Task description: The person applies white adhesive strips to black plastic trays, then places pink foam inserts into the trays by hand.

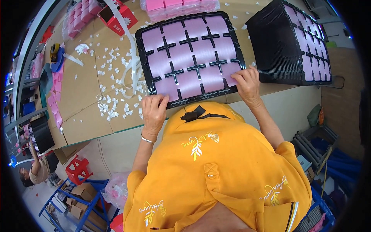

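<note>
Black tray (pixel 145 46) seemingly under both hands' fingers (pixel 241 79)

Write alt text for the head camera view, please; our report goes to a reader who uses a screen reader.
A person in a yellow shirt presses both hands, left hand and right hand, on the near edge of a black tray filled with pink square pads, on a cardboard-covered table. White scraps lie left of it, a stack of black trays to its right.

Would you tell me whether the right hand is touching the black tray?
Touching: the head view shows the right hand with fingertips pressed onto the black tray at its near right corner.
</note>
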The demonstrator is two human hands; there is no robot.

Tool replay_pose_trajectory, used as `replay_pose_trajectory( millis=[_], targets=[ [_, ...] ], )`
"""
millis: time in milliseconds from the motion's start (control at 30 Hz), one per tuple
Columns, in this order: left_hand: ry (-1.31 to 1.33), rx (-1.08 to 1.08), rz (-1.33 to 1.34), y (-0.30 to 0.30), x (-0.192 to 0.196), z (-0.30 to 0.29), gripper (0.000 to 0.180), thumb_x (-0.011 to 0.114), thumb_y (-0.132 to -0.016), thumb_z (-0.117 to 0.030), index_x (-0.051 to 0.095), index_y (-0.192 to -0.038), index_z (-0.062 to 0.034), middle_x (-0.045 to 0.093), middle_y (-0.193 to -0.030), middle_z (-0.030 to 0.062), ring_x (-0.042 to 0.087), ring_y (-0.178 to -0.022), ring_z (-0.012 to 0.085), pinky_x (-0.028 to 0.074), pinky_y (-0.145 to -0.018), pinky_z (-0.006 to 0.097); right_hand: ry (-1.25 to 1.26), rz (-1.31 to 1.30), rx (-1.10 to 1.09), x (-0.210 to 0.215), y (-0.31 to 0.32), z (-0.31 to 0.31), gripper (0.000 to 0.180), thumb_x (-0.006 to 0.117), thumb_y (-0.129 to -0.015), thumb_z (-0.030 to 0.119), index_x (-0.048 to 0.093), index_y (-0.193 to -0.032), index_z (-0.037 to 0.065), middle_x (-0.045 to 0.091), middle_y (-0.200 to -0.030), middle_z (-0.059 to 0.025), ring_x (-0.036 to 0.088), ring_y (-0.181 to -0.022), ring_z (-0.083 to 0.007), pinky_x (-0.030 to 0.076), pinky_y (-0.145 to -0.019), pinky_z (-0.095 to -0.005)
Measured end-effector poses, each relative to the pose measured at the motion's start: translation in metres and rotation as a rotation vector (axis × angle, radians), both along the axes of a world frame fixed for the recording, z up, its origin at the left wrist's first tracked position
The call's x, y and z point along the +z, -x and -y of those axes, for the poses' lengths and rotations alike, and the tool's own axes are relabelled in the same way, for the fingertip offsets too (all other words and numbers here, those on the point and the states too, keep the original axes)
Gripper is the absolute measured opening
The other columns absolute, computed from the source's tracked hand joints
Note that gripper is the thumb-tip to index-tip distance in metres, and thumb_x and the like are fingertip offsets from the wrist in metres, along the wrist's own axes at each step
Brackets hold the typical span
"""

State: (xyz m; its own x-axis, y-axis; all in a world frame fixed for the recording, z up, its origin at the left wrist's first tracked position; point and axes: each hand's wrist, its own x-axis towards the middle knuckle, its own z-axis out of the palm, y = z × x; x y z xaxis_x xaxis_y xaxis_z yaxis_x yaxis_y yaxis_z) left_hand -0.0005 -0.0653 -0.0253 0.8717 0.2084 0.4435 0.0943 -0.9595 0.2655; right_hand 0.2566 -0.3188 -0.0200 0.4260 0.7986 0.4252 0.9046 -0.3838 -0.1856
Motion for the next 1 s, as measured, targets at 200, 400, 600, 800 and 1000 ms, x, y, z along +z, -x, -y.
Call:
replay_pose_trajectory(
  millis=[200,400,600,800,1000],
  targets=[
    [0.015,-0.013,-0.044,0.003,0.004,0.005,0.018,0.070,-0.074,-0.009,0.068,-0.092,-0.0045,0.058,-0.092,0.0071,0.056,-0.086,0.0244,0.043,-0.080,0.041,0.074,-0.022,0.011,0.000,0.002,0.003,0.020,0.070,-0.074,0.001,0.067,-0.092,0.009,0.060,-0.091,-0.0037,0.056,-0.092,-0.0221,0.038,-0.103,-0.0497],
    [0.108,-0.067,-0.081,0.023,0.026,0.001,0.028,0.075,-0.076,-0.028,0.066,-0.087,-0.0043,0.058,-0.094,0.0083,0.055,-0.088,0.0272,0.041,-0.083,0.042,0.109,-0.087,0.127,0.025,0.003,0.032,0.030,0.077,-0.075,0.033,0.067,-0.087,0.008,0.060,-0.090,-0.0057,0.056,-0.094,-0.0238,0.034,-0.106,-0.0539],
    [0.078,-0.025,-0.002,0.002,0.027,-0.009,0.028,0.072,-0.079,-0.025,0.065,-0.093,-0.0027,0.060,-0.101,0.0092,0.056,-0.095,0.0287,0.042,-0.086,0.043,0.013,-0.010,0.075,0.019,-0.004,0.027,0.013,0.074,-0.079,0.016,0.067,-0.084,0.006,0.061,-0.086,-0.0071,0.060,-0.086,-0.0237,0.041,-0.102,-0.0498],
    [-0.049,-0.126,-0.254,-0.023,0.015,-0.004,0.029,0.069,-0.079,-0.011,0.063,-0.107,-0.0045,0.059,-0.118,0.0097,0.053,-0.115,0.0281,0.041,-0.097,0.044,0.122,-0.024,0.242,0.011,-0.010,-0.011,0.023,0.063,-0.076,0.001,0.067,-0.098,0.007,0.062,-0.098,-0.0072,0.060,-0.096,-0.0251,0.041,-0.102,-0.0478],
    [-0.057,-0.060,-0.256,-0.012,0.010,-0.013,0.027,0.067,-0.079,-0.010,0.064,-0.106,-0.0050,0.059,-0.116,0.0099,0.054,-0.112,0.0281,0.041,-0.097,0.044,0.275,-0.007,0.214,0.008,-0.020,0.001,0.026,0.062,-0.075,0.002,0.065,-0.099,0.009,0.059,-0.098,-0.0071,0.058,-0.098,-0.0252,0.038,-0.102,-0.0464]
  ],
)
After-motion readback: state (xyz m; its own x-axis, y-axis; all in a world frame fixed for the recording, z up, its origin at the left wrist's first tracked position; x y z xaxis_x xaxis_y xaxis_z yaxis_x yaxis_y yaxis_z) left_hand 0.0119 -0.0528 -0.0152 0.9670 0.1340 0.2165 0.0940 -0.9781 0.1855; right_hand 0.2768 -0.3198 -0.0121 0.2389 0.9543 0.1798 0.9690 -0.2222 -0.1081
